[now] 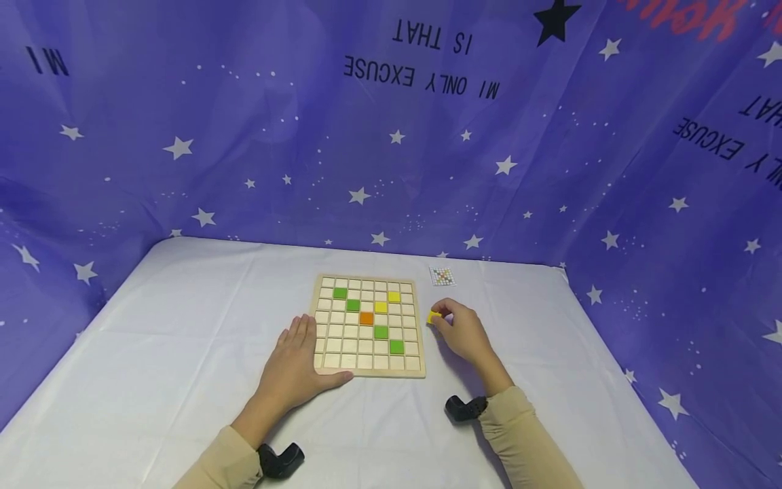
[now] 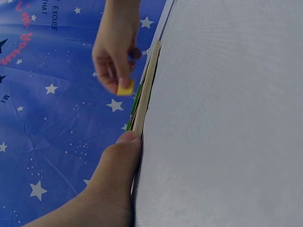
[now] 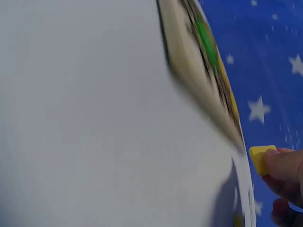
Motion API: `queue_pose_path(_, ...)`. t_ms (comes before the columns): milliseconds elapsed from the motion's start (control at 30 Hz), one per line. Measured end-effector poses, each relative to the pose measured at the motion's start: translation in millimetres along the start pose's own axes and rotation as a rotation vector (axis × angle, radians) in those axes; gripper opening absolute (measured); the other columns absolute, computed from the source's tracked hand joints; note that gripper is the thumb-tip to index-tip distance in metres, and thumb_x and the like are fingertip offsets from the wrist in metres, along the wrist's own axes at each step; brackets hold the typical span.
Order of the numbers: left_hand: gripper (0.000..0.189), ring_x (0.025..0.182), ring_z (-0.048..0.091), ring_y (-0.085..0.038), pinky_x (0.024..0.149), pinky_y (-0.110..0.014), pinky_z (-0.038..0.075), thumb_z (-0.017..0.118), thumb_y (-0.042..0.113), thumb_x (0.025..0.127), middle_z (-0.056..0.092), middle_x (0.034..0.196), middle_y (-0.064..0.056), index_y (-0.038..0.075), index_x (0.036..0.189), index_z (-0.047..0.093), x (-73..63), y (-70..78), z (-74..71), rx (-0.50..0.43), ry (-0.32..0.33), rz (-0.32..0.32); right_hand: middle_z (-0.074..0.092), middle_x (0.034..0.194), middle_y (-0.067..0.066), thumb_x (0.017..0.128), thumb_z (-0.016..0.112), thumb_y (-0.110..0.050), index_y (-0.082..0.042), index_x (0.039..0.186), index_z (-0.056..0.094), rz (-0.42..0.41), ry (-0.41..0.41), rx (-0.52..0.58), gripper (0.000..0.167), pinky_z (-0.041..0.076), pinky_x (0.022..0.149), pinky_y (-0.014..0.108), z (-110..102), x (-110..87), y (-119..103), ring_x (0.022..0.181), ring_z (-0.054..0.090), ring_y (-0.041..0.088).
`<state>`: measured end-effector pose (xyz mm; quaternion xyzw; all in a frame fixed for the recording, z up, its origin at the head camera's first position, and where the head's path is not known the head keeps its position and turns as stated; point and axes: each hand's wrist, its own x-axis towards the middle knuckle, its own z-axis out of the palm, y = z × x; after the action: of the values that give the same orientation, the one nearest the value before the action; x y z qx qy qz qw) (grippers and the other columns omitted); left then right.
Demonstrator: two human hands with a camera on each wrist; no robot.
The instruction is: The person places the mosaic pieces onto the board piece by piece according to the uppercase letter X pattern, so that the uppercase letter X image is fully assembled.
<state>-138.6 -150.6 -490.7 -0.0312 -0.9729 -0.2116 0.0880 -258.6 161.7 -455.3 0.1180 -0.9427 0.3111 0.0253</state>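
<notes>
A wooden grid board [image 1: 369, 372] lies on the white cloth. Set in its squares are several green tiles [image 1: 381, 332], an orange tile [image 1: 366, 318] and two yellow tiles [image 1: 394, 297]. My left hand [image 1: 294, 363] rests against the board's left side with fingers straight, its thumb stretched along the near edge. Just off the right side, my right hand [image 1: 466, 331] pinches a yellow tile [image 3: 261, 160] between thumb and fingertips. The left wrist view shows this pinched tile beyond the board's edge, with my left thumb [image 2: 124, 146] at the near corner.
Behind my right hand, a small printed card [image 1: 442, 276] with a coloured grid pattern lies beyond the board's far right corner. White cloth [image 1: 201, 326] covers the table. A purple star-printed curtain [image 1: 293, 149] hangs behind and on both sides. Each wrist wears a black device [image 1: 466, 409].
</notes>
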Motion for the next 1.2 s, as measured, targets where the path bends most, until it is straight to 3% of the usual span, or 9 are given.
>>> queue_pose_path(133,0.134,0.149,0.026,-0.044,0.123,-0.055,0.024,0.065,0.084,0.067,0.029,0.157,-0.031,-0.014,0.15,0.026,-0.1,-0.3,0.5,0.0,0.007,0.001,0.068,0.092,-0.005,0.093,0.07,-0.022,-0.02,0.102,0.07,-0.044,-0.025,0.064,0.009,0.044,0.058,0.026,17,0.2,-26,0.065,0.052,0.011)
queue_pose_path(467,0.133,0.149,0.026,-0.044,0.121,-0.056,0.026,0.065,0.084,0.067,0.03,0.157,-0.031,-0.015,0.149,0.027,-1.0,-0.4,0.9,0.012,0.003,0.002,0.068,0.093,-0.013,0.093,0.071,-0.029,-0.024,0.106,0.071,-0.153,-0.141,0.085,0.014,0.052,0.075,0.026,60,-3.5,-83,0.081,0.062,0.005)
queue_pose_path(533,0.134,0.149,0.026,-0.044,0.122,-0.056,0.025,0.065,0.084,0.067,0.029,0.157,-0.031,-0.014,0.15,0.027,-0.9,-0.4,0.7,0.013,0.001,0.003,0.067,0.09,-0.013,0.093,0.07,-0.03,-0.025,0.105,0.071,-0.166,-0.151,0.08,0.013,0.052,0.072,0.026,66,-4.3,-91,0.08,0.062,0.005)
queue_pose_path(700,0.133,0.149,0.026,-0.044,0.122,-0.056,0.024,0.063,0.085,0.068,0.029,0.158,-0.03,-0.014,0.15,0.027,0.6,-0.6,1.2,0.022,0.0,0.01,0.066,0.086,-0.013,0.093,0.07,-0.03,-0.025,0.103,0.071,-0.196,-0.14,0.04,0.012,0.048,0.068,0.022,77,-3.7,-102,0.077,0.058,0.004)
queue_pose_path(933,0.132,0.147,0.029,-0.045,0.12,-0.057,0.027,0.065,0.083,0.068,0.032,0.155,-0.032,-0.015,0.148,0.029,0.9,-1.5,2.0,0.019,0.03,0.023,0.064,0.094,-0.011,0.093,0.07,-0.029,-0.023,0.104,0.072,-0.266,-0.138,-0.069,0.012,0.05,0.076,0.021,83,-2.7,-109,0.088,0.057,0.005)
queue_pose_path(1200,0.133,0.149,0.026,-0.044,0.121,-0.056,0.025,0.063,0.085,0.068,0.029,0.157,-0.031,-0.014,0.15,0.026,1.2,-1.6,1.8,0.022,0.005,0.015,0.055,0.087,-0.012,0.094,0.069,-0.034,-0.023,0.097,0.071,-0.301,-0.16,-0.159,0.012,0.042,0.067,0.02,84,-4.3,-107,0.083,0.046,0.008)
